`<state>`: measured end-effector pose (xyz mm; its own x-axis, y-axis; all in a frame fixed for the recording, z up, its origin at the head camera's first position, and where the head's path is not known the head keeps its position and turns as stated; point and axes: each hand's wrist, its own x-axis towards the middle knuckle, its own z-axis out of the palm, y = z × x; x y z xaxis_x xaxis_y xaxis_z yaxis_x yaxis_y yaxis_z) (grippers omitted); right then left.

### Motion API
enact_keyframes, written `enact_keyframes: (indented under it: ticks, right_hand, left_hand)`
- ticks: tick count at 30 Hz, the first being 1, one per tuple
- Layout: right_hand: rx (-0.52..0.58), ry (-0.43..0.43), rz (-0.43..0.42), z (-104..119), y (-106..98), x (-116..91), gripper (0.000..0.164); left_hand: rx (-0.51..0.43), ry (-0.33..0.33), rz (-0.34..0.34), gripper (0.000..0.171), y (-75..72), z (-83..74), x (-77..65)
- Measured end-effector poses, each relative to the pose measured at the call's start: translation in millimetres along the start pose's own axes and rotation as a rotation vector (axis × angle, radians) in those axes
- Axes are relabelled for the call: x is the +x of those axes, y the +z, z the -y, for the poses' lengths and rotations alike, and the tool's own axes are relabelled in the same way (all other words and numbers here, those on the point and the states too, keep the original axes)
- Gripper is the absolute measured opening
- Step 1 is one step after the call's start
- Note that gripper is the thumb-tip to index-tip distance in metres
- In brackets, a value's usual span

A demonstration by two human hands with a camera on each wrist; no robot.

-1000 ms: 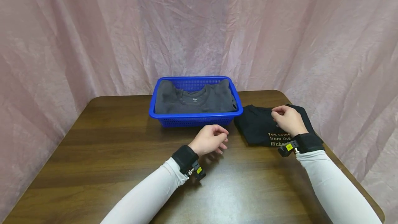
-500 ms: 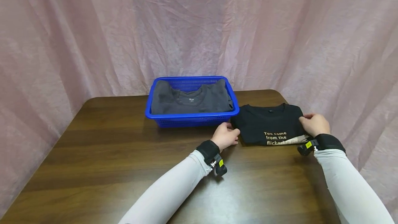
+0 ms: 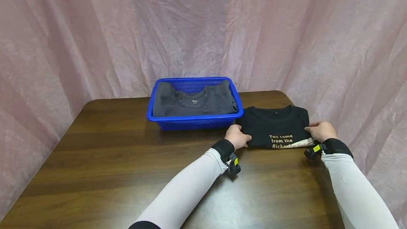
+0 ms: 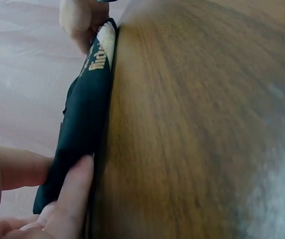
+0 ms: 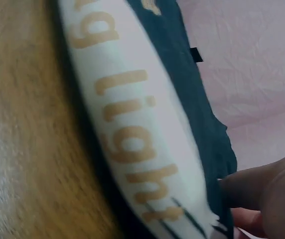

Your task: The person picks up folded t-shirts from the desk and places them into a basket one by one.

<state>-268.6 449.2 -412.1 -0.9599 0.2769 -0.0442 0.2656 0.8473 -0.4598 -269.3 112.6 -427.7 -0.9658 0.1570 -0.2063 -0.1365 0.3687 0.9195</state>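
A folded black T-shirt (image 3: 270, 124) with tan lettering and a white printed patch lies on the table to the right of the basket. My left hand (image 3: 236, 136) grips its left edge; in the left wrist view the thumb is on top of the T-shirt (image 4: 85, 109) and the fingers (image 4: 75, 191) reach under it. At the opposite edge my right hand (image 3: 322, 131) pinches the cloth. The right wrist view shows that hand's thumb (image 5: 254, 186) at the side of the T-shirt, with its other fingers mostly hidden.
Close to the T-shirt's left side stands a blue plastic basket (image 3: 194, 118) holding a folded dark grey shirt (image 3: 194, 103). The brown wooden table (image 3: 127, 158) has rounded far corners. A pink curtain (image 3: 190, 27) hangs behind it.
My left hand has moved right from in front of the basket to the T-shirt's left edge and taken hold. My right hand has shifted from over the T-shirt to its right edge.
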Motion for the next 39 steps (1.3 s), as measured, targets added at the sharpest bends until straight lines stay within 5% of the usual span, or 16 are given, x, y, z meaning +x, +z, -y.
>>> enact_keyframes:
  ticks: [11,20,33,39]
  right_hand:
    - [-0.037,-0.024,0.091,1.0,-18.4,-17.0,0.048]
    - [-0.050,0.033,0.166,0.8,-17.5,-31.8,0.043]
    - [-0.079,0.074,0.241,6.9,-20.8,-41.5,0.034]
    - [-0.072,0.110,0.283,9.0,-22.9,-44.9,0.044]
  left_hand:
    - [-0.071,-0.031,0.059,0.065,-5.6,-2.5,-14.9]
    - [-0.087,-0.008,0.103,0.064,-5.3,8.2,-38.5]
    - [-0.067,0.021,0.117,0.061,-6.3,17.2,-56.2]
    - [-0.105,0.004,0.147,0.061,-11.6,16.9,-58.1]
